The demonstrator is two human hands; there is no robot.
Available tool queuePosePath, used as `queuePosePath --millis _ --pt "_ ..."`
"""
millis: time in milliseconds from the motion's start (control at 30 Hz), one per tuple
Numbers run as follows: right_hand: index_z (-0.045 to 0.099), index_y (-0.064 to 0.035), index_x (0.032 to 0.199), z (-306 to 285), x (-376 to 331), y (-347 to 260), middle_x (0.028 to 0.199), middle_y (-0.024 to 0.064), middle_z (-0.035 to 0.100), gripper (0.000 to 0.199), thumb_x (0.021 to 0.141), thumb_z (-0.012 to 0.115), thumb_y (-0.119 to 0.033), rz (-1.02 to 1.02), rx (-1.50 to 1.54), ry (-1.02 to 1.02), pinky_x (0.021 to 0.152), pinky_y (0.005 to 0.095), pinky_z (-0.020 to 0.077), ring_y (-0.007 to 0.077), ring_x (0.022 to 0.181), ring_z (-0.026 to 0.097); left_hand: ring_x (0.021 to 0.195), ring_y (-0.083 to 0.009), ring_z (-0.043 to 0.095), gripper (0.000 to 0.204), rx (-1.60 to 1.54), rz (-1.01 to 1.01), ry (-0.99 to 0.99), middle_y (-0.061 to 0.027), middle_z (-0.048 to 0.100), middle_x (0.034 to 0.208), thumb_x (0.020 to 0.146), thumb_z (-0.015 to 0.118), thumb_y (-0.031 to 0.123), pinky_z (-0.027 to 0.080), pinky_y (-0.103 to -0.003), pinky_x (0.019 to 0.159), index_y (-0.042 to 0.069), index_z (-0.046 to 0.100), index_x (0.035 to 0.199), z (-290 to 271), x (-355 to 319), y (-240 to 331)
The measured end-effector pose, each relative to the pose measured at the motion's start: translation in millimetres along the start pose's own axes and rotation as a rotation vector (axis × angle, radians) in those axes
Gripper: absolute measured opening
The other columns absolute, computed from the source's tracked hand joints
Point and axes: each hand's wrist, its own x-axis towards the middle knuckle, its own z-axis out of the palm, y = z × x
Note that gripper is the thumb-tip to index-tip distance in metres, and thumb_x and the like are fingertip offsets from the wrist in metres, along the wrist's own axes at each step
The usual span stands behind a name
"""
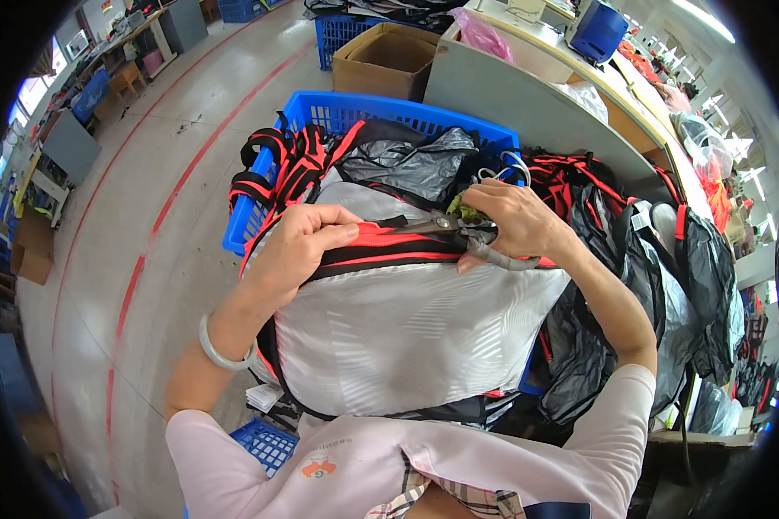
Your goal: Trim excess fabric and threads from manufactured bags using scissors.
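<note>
A grey, red and black bag [407,333] lies across my lap, its light grey panel facing up. My left hand [299,246] presses down on the bag's red and black top edge, thumb along the trim. My right hand [515,221] grips small metal scissors [446,225] with grey wrapped handles; the blades point left toward my left thumb, just above the red trim. A bit of green material shows at my right fingers.
A blue plastic crate [337,112] ahead holds more red and black bags. A grey work table [528,99] stands to the right with a pile of dark bags [666,285] beside it. A cardboard box [389,60] sits behind the crate. Grey floor with red lines lies left.
</note>
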Motion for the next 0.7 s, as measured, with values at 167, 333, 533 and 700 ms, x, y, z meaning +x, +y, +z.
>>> queuePosePath --millis 167,333,533,700 --pt "0.061 -0.002 0.087 -1.7 -0.5 -2.3 0.077 0.0109 0.061 0.067 0.06 0.077 -0.061 0.042 0.036 -0.009 0.066 0.0422 0.0487 0.0327 0.078 0.061 0.079 -0.0052 0.055 0.019 -0.055 0.002 -0.015 -0.0029 0.065 0.087 0.086 0.055 0.003 0.044 -0.02 0.076 -0.003 0.066 0.1 -0.3 1.7 0.5" --pt "0.06 -0.0009 0.083 -3.8 1.8 0.3 0.073 0.0123 0.06 0.065 0.061 0.077 -0.06 0.001 0.073 -0.024 0.062 0.0439 0.0463 0.0351 0.072 0.061 0.083 -0.0065 0.055 0.025 -0.051 0.027 -0.005 -0.0043 0.065 0.094 0.084 0.054 -0.002 0.045 -0.021 0.078 -0.003 0.063 0.107 1.3 3.6 0.6" --pt "0.059 0.0003 0.084 -4.4 -0.8 -0.2 0.074 0.0142 0.057 0.067 0.055 0.081 -0.055 0.114 0.065 -0.124 0.061 0.0414 0.0459 0.0341 0.071 0.058 0.081 -0.0054 0.055 0.029 -0.047 0.01 -0.001 -0.0024 0.063 0.091 0.081 0.056 -0.002 0.043 -0.02 0.078 -0.002 0.062 0.109 -2.8 2.6 -2.0" --pt "0.059 0.0005 0.085 -1.5 -0.4 -4.8 0.073 0.0135 0.057 0.067 0.054 0.082 -0.055 0.044 0.064 -0.01 0.06 0.0411 0.0454 0.0334 0.069 0.058 0.075 -0.0046 0.047 0.029 -0.077 0.026 0.005 0.0022 0.053 0.081 0.081 0.056 -0.003 0.038 -0.019 0.069 -0.003 0.061 0.109 -1.3 4.4 -2.3"
